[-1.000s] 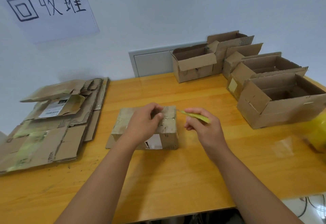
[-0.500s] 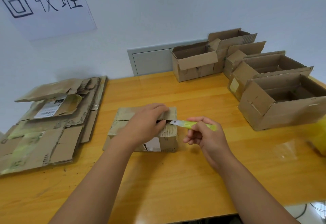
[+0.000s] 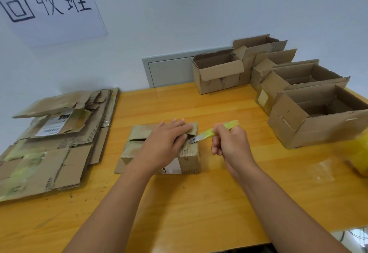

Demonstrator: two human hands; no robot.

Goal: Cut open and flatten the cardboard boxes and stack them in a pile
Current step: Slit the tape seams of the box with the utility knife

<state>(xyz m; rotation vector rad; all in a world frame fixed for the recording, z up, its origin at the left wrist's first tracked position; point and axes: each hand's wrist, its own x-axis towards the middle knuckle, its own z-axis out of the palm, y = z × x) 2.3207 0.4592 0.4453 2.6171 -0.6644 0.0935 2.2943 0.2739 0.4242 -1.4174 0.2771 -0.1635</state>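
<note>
with your left hand (image 3: 165,143) pressed flat on the small box (image 3: 189,153) mid-counter and your right grip (image 3: 229,145) curled round the yellow knife (image 3: 211,133), draw the blade along the seam, away from those fingers.

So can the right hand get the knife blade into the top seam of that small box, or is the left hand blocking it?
Probably yes. The right hand holds the knife with its blade tip at the box top's right edge; the left hand presses the flaps just beside it, uncomfortably close.
</note>
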